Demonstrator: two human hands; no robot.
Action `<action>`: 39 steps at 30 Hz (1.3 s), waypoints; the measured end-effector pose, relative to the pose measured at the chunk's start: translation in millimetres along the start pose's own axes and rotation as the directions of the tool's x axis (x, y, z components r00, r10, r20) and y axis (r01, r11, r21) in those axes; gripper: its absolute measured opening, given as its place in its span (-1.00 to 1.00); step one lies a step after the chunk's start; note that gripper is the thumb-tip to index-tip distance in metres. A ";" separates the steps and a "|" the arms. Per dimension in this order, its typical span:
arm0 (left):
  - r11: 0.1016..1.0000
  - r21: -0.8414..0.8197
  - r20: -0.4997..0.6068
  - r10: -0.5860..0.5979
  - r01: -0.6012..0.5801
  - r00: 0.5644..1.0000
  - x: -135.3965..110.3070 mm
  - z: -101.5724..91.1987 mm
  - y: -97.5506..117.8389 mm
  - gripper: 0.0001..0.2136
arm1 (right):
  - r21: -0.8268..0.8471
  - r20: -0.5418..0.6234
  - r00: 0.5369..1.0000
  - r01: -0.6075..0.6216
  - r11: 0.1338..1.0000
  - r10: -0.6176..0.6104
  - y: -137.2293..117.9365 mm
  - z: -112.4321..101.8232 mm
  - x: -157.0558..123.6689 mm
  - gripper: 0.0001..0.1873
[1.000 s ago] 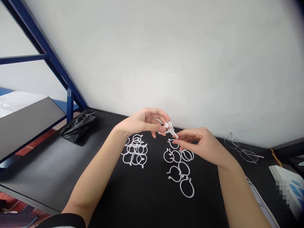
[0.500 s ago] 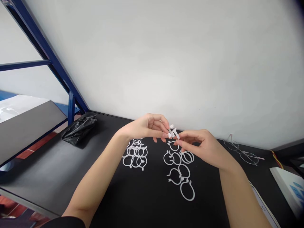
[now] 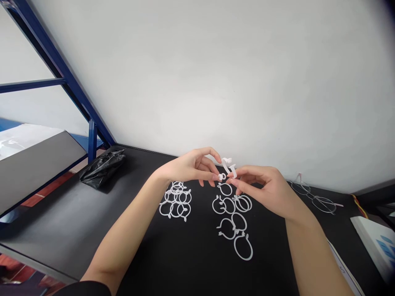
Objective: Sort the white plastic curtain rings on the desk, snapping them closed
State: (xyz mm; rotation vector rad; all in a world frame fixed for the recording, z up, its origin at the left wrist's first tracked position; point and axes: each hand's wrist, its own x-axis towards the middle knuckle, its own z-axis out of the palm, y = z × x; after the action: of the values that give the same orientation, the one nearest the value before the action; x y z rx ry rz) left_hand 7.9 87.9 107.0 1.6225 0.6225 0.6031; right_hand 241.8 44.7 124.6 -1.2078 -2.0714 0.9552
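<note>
Both hands meet above a black table (image 3: 77, 230). My left hand (image 3: 188, 167) pinches one end of a small white plastic ring clip (image 3: 227, 169), and my right hand (image 3: 265, 187) pinches its other end. The clip looks bent open between the fingertips. Below the left hand lies a pile of white rings (image 3: 176, 199). A second group of white rings (image 3: 233, 218) lies spread out under the right hand.
A crumpled black plastic bag (image 3: 103, 167) lies at the table's back left. Wire-framed glasses (image 3: 314, 197) rest by the white wall at the right. A white box with blue marks (image 3: 375, 242) sits at the far right edge. A blue metal frame (image 3: 66, 86) and a grey shelf (image 3: 33, 164) stand left.
The hands have stayed together and shifted slightly; the white clip has been turned and now stands higher between the fingertips. The rings on the table have not moved.
</note>
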 end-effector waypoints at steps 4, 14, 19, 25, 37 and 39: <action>0.999 0.032 0.000 -0.007 0.007 1.000 -0.7 1.4 1.9 -0.65 | 0.006 -0.001 1.000 0.001 1.000 -0.001 -0.1 -0.6 -0.5 -0.74; 0.771 0.612 -0.004 -0.221 0.177 0.975 19.8 15.1 -29.9 -0.82 | -0.084 -0.018 0.999 -0.028 0.996 0.027 4.8 1.8 -0.6 -0.75; 0.578 0.805 0.101 -0.360 0.136 0.927 35.7 36.5 -47.4 -0.89 | -0.069 -0.012 1.000 -0.010 0.998 0.009 5.0 1.8 0.6 -0.73; 0.624 0.772 0.110 -0.318 0.120 0.942 39.8 42.7 -56.8 -0.88 | -0.086 -0.009 1.000 -0.003 0.996 0.002 4.0 2.3 1.0 -0.76; 0.883 0.458 -0.068 0.145 -0.098 0.987 4.5 21.2 -1.2 -0.34 | -0.010 -0.099 0.993 0.060 0.998 -0.060 0.7 3.0 -2.8 -0.82; 0.892 0.416 -0.053 0.219 -0.178 0.974 -3.0 31.5 10.8 -0.25 | -0.022 -0.195 0.972 0.132 0.991 -0.134 -1.2 8.3 -4.1 -0.83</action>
State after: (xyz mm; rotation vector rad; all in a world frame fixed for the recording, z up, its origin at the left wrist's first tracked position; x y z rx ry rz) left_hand 28.2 62.1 113.5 2.0790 0.6931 0.7418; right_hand 236.8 38.2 120.2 -1.1051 -1.9734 0.7346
